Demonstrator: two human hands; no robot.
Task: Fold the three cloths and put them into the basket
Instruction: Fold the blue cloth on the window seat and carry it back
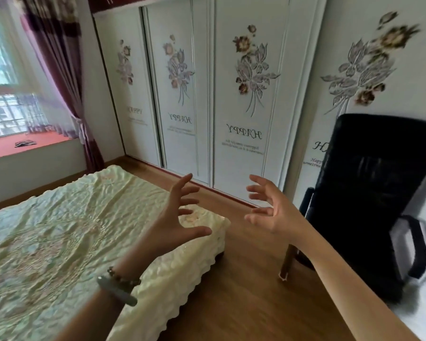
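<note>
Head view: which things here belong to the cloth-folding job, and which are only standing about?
For the job: left hand, right hand, both raised, fingers spread, holding nothing. No cloth and no basket is in view.

Only standing about: bed with pale cover, wardrobe doors, black chair, curtain.

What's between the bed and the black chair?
Head view: wooden floor between the bed and the black chair, with a slim wooden post standing close to the chair. The open right hand hovers above that stretch.
</note>
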